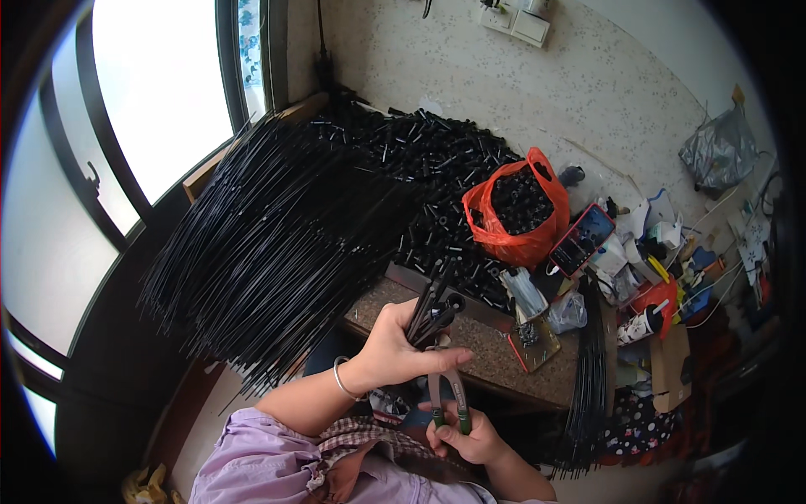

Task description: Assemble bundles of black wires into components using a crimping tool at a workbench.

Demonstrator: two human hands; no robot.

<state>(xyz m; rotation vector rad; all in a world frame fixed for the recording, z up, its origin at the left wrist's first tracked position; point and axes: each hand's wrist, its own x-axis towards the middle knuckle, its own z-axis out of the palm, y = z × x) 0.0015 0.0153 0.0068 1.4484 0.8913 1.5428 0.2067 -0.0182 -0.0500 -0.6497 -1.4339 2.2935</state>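
My left hand [401,346], with a silver bangle on its wrist, is closed round a small bunch of black rods [431,304]. Their upper ends point away from me, and one or two show a round, thicker end. Just below, my right hand [472,437] grips the green and grey handles of a pair of pliers [447,388]. The jaws of the pliers reach up beneath my left thumb, which partly hides them. Whether the jaws touch a rod I cannot tell.
Long thin black rods [260,244] are heaped at the left by the window. Behind lie many short black tubes [437,160] and a red plastic bag [520,244] full of black parts. A phone [583,240], a cup [642,326] and more black rods [589,370] are to the right.
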